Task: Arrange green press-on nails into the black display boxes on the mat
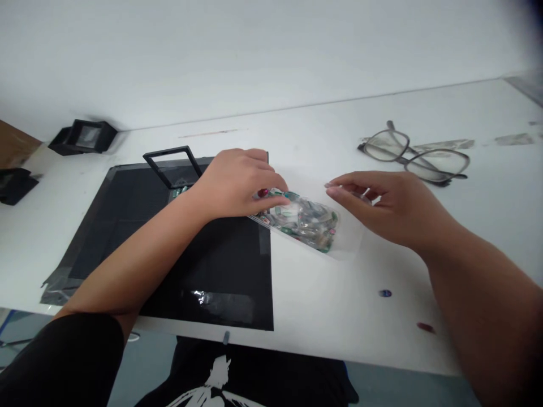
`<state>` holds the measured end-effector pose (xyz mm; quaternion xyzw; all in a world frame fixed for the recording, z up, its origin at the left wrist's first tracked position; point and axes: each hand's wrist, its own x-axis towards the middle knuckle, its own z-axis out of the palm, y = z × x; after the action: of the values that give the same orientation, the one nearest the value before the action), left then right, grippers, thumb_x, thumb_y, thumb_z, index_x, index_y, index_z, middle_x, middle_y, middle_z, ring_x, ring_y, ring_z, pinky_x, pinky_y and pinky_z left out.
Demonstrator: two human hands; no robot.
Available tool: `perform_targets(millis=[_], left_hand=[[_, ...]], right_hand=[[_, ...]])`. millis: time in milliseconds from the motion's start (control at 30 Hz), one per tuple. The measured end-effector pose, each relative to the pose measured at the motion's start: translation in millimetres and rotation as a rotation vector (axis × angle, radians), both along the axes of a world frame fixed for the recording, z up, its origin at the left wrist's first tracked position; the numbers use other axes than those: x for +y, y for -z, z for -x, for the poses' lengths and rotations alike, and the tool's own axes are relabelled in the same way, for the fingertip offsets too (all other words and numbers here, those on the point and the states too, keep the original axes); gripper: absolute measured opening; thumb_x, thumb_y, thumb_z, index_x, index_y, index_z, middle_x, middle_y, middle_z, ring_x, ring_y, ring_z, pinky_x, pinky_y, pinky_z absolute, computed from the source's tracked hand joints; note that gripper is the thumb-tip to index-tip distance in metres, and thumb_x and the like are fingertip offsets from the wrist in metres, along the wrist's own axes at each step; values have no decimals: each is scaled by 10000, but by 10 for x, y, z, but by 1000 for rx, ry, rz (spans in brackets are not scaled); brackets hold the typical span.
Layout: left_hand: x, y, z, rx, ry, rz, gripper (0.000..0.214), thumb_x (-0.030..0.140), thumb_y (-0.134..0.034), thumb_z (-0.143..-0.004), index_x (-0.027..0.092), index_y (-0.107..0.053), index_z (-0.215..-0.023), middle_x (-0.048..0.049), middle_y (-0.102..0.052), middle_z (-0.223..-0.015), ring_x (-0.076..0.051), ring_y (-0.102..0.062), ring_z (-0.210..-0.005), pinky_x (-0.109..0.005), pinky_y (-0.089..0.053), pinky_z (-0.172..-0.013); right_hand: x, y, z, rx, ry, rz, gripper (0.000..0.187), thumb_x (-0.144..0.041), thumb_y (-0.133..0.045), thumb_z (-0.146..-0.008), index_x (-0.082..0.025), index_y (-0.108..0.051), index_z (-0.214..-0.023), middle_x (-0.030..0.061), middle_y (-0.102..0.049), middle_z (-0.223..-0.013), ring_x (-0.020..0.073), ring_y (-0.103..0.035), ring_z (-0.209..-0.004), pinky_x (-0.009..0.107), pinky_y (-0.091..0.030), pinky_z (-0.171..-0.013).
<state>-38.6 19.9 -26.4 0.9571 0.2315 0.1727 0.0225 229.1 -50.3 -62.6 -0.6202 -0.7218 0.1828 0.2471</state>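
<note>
A clear plastic bag full of small shiny pieces, green, white and red, lies on the white table by the black mat's right edge. My left hand is curled over its left end, thumb and fingers around the plastic. A red piece shows between them. At the other end, my right hand is closed in a pinch just above the bag's translucent end. What sits between those fingertips is too small to make out.
The black mat is taped to the table. A black frame stands on its far side. Glasses lie at the back right. Two small capsule-like pieces, one blue and one reddish, lie nearer. Black boxes stand far left.
</note>
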Motion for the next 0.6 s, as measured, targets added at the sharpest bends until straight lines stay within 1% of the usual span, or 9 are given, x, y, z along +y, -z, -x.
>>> perform_targets(millis=[33, 100, 167, 233, 333, 467, 600], left_hand=[[32, 6, 12, 49, -7, -80, 266, 486, -648, -892, 262, -788, -929, 7, -721, -727, -169, -652, -802, -272, -366, -575], [80, 20, 31, 130, 0, -126, 242, 442, -635, -899, 258, -787, -936, 0, -719, -776, -182, -625, -823, -289, -364, -611], [98, 33, 35, 186, 14, -111, 235, 442, -633, -901, 275, -787, -960, -2, -698, -782, -187, -596, -826, -305, -375, -658], [86, 41, 19, 239, 14, -107, 233, 459, -645, -895, 293, -790, -973, -15, -669, -798, -207, -575, -873, -323, -376, -707], [39, 42, -29, 320, -30, -117, 231, 451, -669, -884, 279, -794, -975, -49, -638, -860, -248, -545, -965, -349, -364, -754], [-10, 33, -90, 399, -77, -94, 159, 356, -687, -871, 249, -795, -916, -67, -626, -883, -273, -517, -1005, -361, -351, -768], [-15, 30, -115, 381, -98, -45, 115, 235, -679, -843, 252, -787, -876, -55, -634, -841, -269, -517, -1010, -366, -346, -768]], right_hand=[[-3, 1, -1, -5, 0, 1, 313, -536, -598, -896, -277, -771, -933, 19, -751, -848, 175, -617, -660, 324, -440, -559], [-11, 1, -4, -9, 3, 2, 320, -546, -592, -897, -282, -769, -942, 18, -747, -842, 181, -620, -671, 329, -443, -560], [-19, -6, -4, -12, 9, 5, 330, -560, -588, -896, -288, -768, -946, 16, -743, -832, 181, -614, -666, 334, -447, -562], [-26, -18, 3, -15, 12, 7, 336, -570, -586, -894, -292, -767, -943, 15, -739, -827, 179, -604, -654, 339, -449, -564], [-30, -38, 25, -17, 14, 7, 337, -570, -585, -894, -291, -769, -939, 19, -734, -814, 179, -592, -640, 346, -453, -569], [-29, -43, 43, -14, 16, 16, 350, -575, -581, -896, -286, -770, -951, 23, -724, -793, 179, -580, -619, 355, -451, -573], [-32, -32, 30, -8, 29, 21, 367, -598, -586, -887, -286, -770, -949, 20, -713, -779, 177, -565, -601, 365, -444, -583]])
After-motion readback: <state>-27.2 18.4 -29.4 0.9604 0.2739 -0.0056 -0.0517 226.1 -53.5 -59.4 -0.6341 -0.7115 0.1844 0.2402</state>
